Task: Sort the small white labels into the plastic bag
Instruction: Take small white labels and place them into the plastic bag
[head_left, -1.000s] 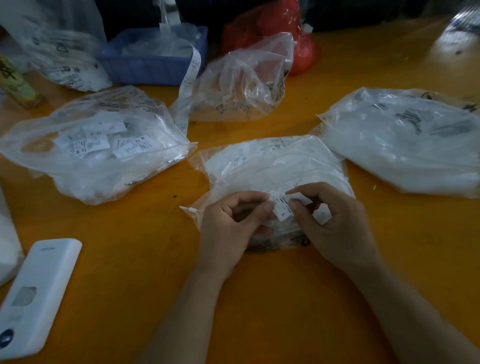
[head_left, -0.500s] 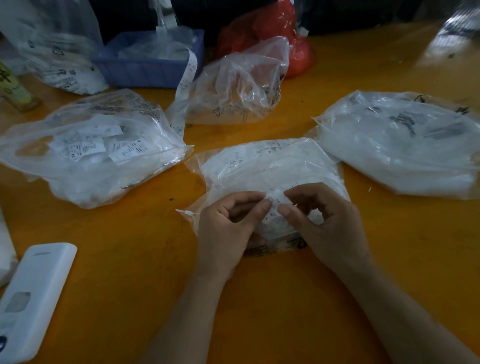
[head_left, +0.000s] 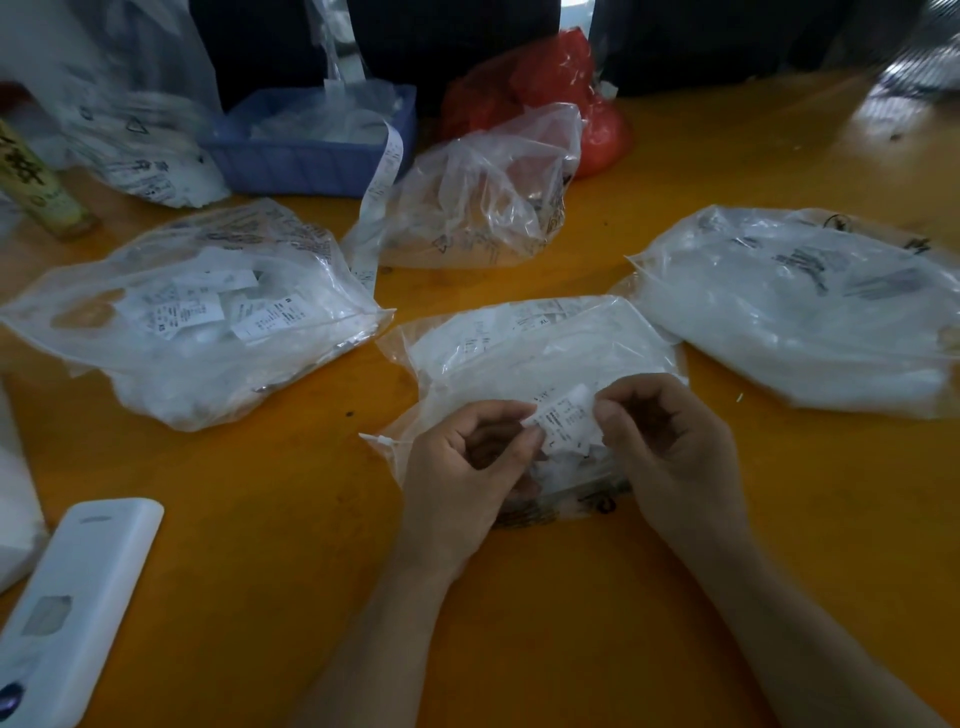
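Observation:
A small white printed label (head_left: 566, 418) is pinched between my left hand (head_left: 462, 467) and my right hand (head_left: 670, 447), just above the near end of a clear plastic bag (head_left: 524, 353) full of white labels in the middle of the orange table. The left thumb and forefinger hold its left edge, and the right fingers curl round its right edge. More white labels lie under my fingers at the bag's mouth.
Another clear bag of labels (head_left: 192, 317) lies to the left, a fuller one (head_left: 800, 306) to the right, and a crumpled one (head_left: 478, 197) behind. A blue basket (head_left: 311, 156) and red bag (head_left: 561, 88) stand at the back. A white device (head_left: 72, 603) lies near left.
The label between my hands has turned and opened out flatter, and both hands have shifted slightly over the middle bag. The bags have not moved.

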